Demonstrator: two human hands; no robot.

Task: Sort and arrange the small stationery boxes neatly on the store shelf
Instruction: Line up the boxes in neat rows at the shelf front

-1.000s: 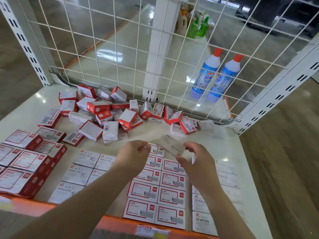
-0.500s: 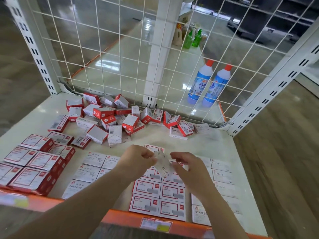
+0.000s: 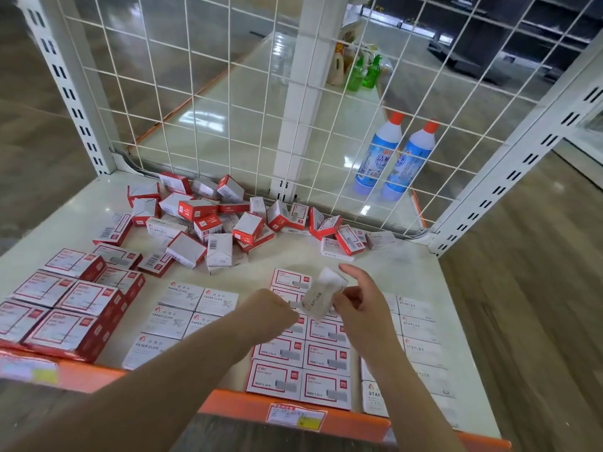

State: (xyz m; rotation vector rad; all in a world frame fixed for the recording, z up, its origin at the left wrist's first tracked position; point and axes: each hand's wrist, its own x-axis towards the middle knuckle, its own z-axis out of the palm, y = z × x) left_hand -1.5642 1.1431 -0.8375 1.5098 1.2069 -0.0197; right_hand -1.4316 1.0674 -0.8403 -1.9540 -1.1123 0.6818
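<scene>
White store shelf (image 3: 404, 275) with a wire-mesh back (image 3: 202, 102) carried the sorted and unsorted stationery boxes

Above the shelf's middle, the right hand (image 3: 359, 305) pinched a white staples box (image 3: 321, 296), tilted on end, its index finger raised straight and the other fingers curled on the box; the left hand (image 3: 270, 313) hung just beside the box with fingers curled under, and whether it touched the box could not be told. Below them, red-framed boxes (image 3: 300, 370) lay in neat rows toward the front edge, white staples boxes (image 3: 421, 347) lined the right edge, paper clips boxes (image 3: 182, 308) lay left of centre, and larger red boxes (image 3: 62, 308) filled the front left corner. A loose heap of boxes (image 3: 222, 223) lay along the back edge. Two blue bottles (image 3: 398, 158) stood behind the mesh
</scene>
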